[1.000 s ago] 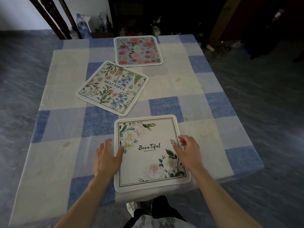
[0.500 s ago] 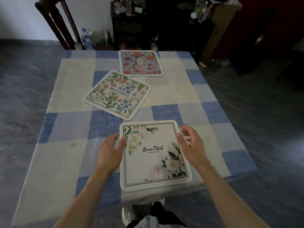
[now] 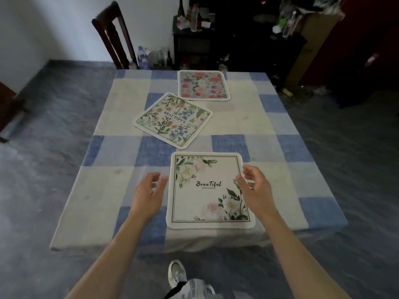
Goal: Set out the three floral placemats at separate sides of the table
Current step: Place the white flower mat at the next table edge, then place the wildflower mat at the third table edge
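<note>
Fingers loosely curled and holding nothing, the left hand [image 3: 149, 192] hangs just left of the white placemat [image 3: 205, 190] at the table's [image 3: 280, 190] near edge. The right hand [image 3: 255, 190] is just right of it, thumb over the border. Beyond that mat lies a tilted wildflower placemat [image 3: 172, 119], and further on a pink placemat [image 3: 204, 85] at the far edge, with a chair [image 3: 112, 33] behind, to the left.
</note>
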Available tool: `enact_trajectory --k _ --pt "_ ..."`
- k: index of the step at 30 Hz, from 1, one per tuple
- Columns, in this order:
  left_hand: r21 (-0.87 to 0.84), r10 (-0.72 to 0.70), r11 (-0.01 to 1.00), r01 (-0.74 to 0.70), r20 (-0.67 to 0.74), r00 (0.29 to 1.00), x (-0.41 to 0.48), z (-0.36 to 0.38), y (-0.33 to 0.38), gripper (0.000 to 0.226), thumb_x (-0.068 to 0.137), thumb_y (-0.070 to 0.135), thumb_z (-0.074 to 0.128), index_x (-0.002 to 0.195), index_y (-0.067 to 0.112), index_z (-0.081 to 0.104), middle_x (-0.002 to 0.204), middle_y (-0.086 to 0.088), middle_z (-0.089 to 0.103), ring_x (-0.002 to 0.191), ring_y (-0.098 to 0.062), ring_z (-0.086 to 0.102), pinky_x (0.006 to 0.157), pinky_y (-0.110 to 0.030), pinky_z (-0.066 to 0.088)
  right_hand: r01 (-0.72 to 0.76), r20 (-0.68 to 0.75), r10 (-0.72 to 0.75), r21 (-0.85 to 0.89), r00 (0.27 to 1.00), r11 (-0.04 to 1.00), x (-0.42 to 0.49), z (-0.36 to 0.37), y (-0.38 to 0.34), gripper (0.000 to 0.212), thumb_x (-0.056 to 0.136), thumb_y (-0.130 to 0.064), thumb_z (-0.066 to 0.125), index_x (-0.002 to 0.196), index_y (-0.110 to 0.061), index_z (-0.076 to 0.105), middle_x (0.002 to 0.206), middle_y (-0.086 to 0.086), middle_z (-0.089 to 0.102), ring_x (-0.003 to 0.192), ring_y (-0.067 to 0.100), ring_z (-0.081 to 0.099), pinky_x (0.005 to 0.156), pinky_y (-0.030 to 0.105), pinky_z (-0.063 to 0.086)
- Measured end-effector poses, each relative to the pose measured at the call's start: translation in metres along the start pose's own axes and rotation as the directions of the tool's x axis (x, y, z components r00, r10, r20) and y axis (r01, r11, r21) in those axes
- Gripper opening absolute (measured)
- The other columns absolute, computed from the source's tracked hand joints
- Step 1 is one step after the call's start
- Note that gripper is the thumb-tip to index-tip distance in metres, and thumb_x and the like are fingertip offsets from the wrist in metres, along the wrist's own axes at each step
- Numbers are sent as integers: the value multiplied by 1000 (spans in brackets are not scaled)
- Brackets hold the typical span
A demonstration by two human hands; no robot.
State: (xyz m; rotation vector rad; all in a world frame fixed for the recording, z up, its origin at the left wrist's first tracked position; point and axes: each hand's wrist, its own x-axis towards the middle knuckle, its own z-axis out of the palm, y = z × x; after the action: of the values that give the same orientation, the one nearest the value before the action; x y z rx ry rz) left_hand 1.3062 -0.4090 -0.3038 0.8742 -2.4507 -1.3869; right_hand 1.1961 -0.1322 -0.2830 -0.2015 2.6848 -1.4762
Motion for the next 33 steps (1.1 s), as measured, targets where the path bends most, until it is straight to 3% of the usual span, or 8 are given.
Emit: enact_trajectory --k 4,9,13,18,26,30,31,33 --pt "17 21 1000 -20 -50 999 -31 -10 8 26 97 40 53 112 20 61 102 6 62 86 -1 56 63 -8 40 20 41 -22 55 999 998 -14 0 3 39 94 -31 63 130 -19 56 121 -4 62 107 12 59 92 28 50" --pt "26 57 998 -55 -85 995 -50 -35 12 29 98 38 53 116 16 61 102 4 63 88 -9 57 77 -23 39 7 64 -15 116 998 993 -30 13 -9 38 94 -28 63 130 -18 56 121 -2 62 109 13 57 80 8 46" --pt "17 93 996 -91 -103 990 -42 -61 17 25 98 41 50 112 23 59 101 6 63 91 -11 59 79 -24 41 52 40 -56 87 998 995 -41 24 -31 38 94 -30 63 130 -21 56 123 -4 62 108 10 57 91 27 50" --pt "-82 146 985 -153 -81 986 -15 -93 13 18 98 44 48 107 31 56 98 22 59 93 0 57 82 -35 51 75 -34 -74 50 997 996 -46 47 -61 38 93 -31 63 129 -22 57 122 -5 62 109 11 58 94 34 51" --pt "-200 215 959 -198 65 974 37 -166 -32 34 97 44 48 121 21 57 115 1 63 104 -17 59 91 -44 52 55 -137 -55 -5 989 998 -76 131 -143 37 93 -35 64 127 -23 56 119 -6 61 108 9 57 92 30 52" --pt "-198 231 958 -206 110 967 56 -197 -44 36 95 50 47 120 25 57 111 9 62 98 -2 58 82 -25 49 42 -173 -42 -3 984 999 -87 163 -175 39 93 -33 65 129 -22 57 121 -7 60 112 9 56 89 24 51" --pt "-192 236 958 -213 108 966 62 -203 -47 35 95 50 48 120 26 57 109 12 61 96 3 57 79 -19 47 38 -183 -36 6 982 999 -88 169 -180 39 93 -31 65 130 -21 57 122 -6 60 113 9 56 90 26 52" --pt "-209 223 958 -197 109 969 74 -214 -50 32 96 48 49 119 29 57 108 14 60 97 3 57 80 -22 47 21 -189 -15 28 982 999 -87 181 -186 39 93 -28 65 131 -20 57 124 -5 60 114 11 56 96 33 53"
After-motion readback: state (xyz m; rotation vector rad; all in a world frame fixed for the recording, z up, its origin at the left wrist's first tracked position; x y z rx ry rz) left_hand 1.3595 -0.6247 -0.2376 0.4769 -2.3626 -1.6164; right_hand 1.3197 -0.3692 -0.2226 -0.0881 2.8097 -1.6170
